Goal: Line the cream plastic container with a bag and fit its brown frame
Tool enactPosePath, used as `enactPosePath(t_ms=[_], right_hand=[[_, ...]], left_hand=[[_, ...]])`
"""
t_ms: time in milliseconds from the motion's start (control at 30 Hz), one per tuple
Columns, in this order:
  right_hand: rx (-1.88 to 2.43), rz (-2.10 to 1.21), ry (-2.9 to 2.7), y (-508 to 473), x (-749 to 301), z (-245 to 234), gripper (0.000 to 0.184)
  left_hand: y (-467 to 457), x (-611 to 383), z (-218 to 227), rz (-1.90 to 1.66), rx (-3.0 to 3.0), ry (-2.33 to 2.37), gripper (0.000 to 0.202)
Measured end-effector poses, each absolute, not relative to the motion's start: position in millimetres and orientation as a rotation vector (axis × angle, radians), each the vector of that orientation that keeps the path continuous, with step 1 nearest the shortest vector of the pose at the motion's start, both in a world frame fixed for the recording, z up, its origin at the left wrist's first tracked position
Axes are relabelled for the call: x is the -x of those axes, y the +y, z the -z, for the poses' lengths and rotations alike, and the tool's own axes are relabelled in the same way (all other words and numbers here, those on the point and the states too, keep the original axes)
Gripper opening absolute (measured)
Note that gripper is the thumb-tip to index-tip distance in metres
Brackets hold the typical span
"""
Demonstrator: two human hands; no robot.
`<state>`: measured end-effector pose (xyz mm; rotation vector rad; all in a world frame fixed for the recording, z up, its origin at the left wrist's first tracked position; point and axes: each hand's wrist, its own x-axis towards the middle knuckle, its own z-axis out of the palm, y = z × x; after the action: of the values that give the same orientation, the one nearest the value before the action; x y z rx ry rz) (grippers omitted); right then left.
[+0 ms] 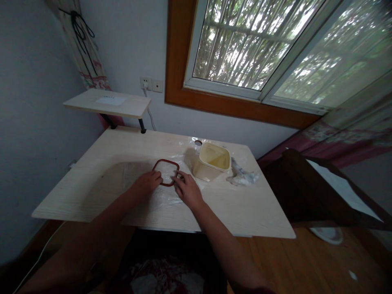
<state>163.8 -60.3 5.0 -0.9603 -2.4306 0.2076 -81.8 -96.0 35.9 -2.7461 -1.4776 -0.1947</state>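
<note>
A reddish-brown ring [167, 160], square with rounded corners, lies on or just over a thin clear plastic sheet [167, 201] at the middle of the desk. Its lower left corner is between the fingers of my left hand [148, 183]. On the opposite side, my right hand [189, 191] has its thumb and fingers at the ring's right edge, bent around it. Just beyond my right hand stands a cream-yellow plastic bin [203, 170], upright with its open top showing. A crumpled clear plastic bag [244, 177] lies to the right of the bin.
The pale wooden desk [245, 216] has a cable hole [198, 143] near its back edge. A small raised shelf [131, 107] carrying a paper stands at the back left. To the right is a dark surface [309, 183] with a white sheet [343, 188]. A window fills the wall behind.
</note>
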Motion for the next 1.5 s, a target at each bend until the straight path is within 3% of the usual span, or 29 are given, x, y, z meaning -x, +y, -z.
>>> enactPosePath(t_ms=[133,333,500,633,833,1100,1300,1500], right_hand=[[0.936,-0.18,-2.475,-59.5,-164.5,-0.3,0.038],[0.939,-0.189,-2.48,-58.1,-165.2,1.6,0.035],[0.944,-0.193,-2.485,-58.1,-165.5,1.4,0.034],[0.936,-0.203,-2.486,-58.0,-166.0,3.1,0.033],[0.928,-0.197,-2.499,-59.7,-166.1,2.4,0.031],[0.91,-0.158,-2.582,-64.8,-165.6,-9.4,0.03],[0.787,-0.172,-2.665,-60.3,-165.2,-14.4,0.018],[0.854,-0.164,-2.619,-60.1,-170.1,-7.6,0.017]], left_hand=[[-96.3,85.5,-29.5,0.347,2.692,-1.526,0.02],[-97.8,151.7,-7.8,0.635,2.106,-2.104,0.036],[-95.8,197.8,10.0,0.603,1.752,-2.504,0.056],[-84.3,205.0,2.6,0.727,1.724,-2.68,0.061],[-71.6,197.6,-16.0,0.974,1.723,-2.883,0.052],[-66.7,191.0,-11.3,1.186,1.649,-2.732,0.035],[-48.2,209.4,-13.6,1.148,1.679,-2.698,0.036],[-9.9,243.9,-32.1,0.891,1.695,-2.737,0.028]])
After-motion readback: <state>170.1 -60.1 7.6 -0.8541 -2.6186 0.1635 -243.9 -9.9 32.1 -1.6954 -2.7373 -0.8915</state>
